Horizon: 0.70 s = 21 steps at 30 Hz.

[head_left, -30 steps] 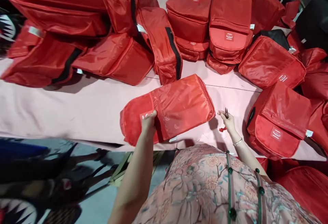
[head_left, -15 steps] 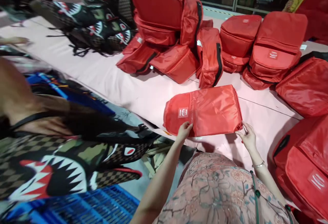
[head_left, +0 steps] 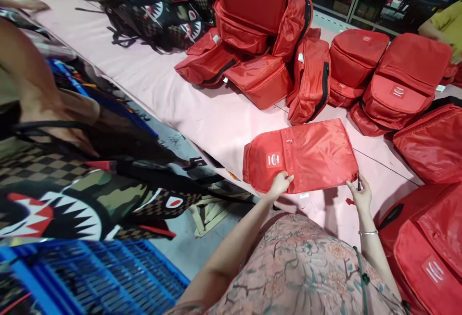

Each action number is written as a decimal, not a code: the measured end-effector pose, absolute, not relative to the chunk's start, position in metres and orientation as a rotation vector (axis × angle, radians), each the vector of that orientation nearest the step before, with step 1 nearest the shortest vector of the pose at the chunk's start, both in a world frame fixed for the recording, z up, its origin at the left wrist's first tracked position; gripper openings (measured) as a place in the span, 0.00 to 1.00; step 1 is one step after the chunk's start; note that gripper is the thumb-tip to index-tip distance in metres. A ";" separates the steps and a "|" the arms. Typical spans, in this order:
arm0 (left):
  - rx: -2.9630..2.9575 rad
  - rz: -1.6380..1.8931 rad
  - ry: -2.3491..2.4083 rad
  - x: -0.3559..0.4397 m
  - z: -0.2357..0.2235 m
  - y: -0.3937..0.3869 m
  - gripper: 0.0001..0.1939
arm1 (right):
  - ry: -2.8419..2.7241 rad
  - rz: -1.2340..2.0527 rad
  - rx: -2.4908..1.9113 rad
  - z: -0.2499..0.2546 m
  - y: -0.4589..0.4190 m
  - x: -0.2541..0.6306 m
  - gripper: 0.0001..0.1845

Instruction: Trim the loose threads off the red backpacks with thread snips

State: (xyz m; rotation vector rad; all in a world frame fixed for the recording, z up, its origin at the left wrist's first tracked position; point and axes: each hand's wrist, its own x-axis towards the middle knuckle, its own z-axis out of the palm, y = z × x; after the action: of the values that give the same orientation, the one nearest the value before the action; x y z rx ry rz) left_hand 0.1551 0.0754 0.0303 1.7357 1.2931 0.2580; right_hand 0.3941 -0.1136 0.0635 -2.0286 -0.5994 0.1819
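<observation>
A flat red backpack piece with a zipper and a white-printed label lies slanted on the pink-topped table. My left hand pinches its near edge beside the label end, thumb on top. At its near right corner, my right hand grips the fabric between thumb and fingers. A small dark, slim tool shows between the fingers of that hand; its kind cannot be made out. A small red scrap hangs by the right hand.
Red backpacks are heaped across the table, with another close at my right. Shark-mouth backpacks lie at the back left. A co-worker's arm and a shark-print bag are at left, above a blue crate.
The view has shifted, so the table's things sit differently in the frame. Both my hands keep hold of the red piece. The co-worker's shark-print bag at left has moved slightly.
</observation>
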 end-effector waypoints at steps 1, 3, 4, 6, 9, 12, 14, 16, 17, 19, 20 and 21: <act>1.844 0.280 1.288 0.154 0.034 0.080 0.12 | -0.582 0.180 -2.027 0.062 -0.113 0.394 0.36; 2.083 0.383 1.247 0.150 0.039 0.093 0.15 | -0.562 0.176 -2.020 0.059 -0.112 0.394 0.36; 2.187 0.432 1.193 0.148 0.040 0.100 0.16 | -0.560 0.173 -2.018 0.058 -0.112 0.394 0.36; 2.315 0.449 1.035 0.142 0.039 0.118 0.17 | -0.562 0.170 -2.021 0.055 -0.112 0.396 0.36; 2.272 0.449 1.082 0.132 0.033 0.149 0.17 | -0.560 0.170 -2.033 0.052 -0.113 0.397 0.37; 2.060 0.530 1.284 0.126 0.034 0.179 0.15 | -0.535 0.183 -2.052 0.054 -0.114 0.396 0.37; 1.984 0.522 1.252 0.128 0.037 0.193 0.12 | -0.522 0.195 -2.089 0.059 -0.115 0.395 0.37; 1.944 0.498 1.194 0.134 0.042 0.202 0.08 | -0.518 0.156 -2.163 0.068 -0.113 0.392 0.37; 1.908 0.487 1.179 0.137 0.043 0.204 0.06 | -0.521 0.105 -2.200 0.073 -0.111 0.389 0.37; 1.818 0.458 1.148 0.143 0.046 0.205 0.03 | -0.535 -0.020 -2.240 0.085 -0.103 0.380 0.36; 1.767 0.456 1.138 0.146 0.046 0.205 0.04 | -0.548 -0.059 -2.233 0.091 -0.096 0.373 0.36; 1.710 0.472 1.135 0.147 0.047 0.204 0.04 | -0.575 -0.060 -2.207 0.096 -0.088 0.364 0.35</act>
State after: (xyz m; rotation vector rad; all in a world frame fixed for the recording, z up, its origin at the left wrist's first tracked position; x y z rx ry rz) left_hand 0.1472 0.2043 0.0468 1.7096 1.1345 0.4715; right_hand 0.3643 -0.0882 0.0959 -2.2075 -0.5753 -0.0602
